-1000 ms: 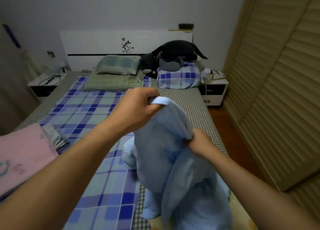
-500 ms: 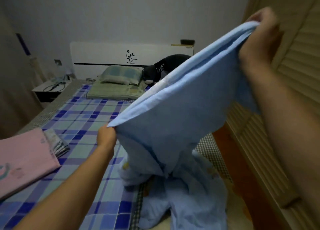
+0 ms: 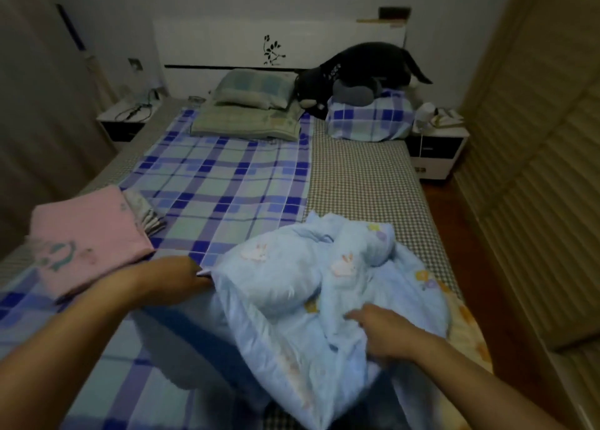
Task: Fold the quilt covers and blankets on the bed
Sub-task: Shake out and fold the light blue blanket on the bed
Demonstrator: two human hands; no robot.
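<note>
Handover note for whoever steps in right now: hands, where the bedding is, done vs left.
Left hand: pinches the left edge of the light blue quilt cover.
Right hand: on the cover's near right part, fingers in the cloth; grip not clear.
Quilt cover: bunched and unfolded at the near end of the bed, part hanging over the near edge.
Done: pink folded blanket lies at the left, a grey striped folded piece beside it.
Left: spread the blue cover flat, fold it, and stack it.
</note>
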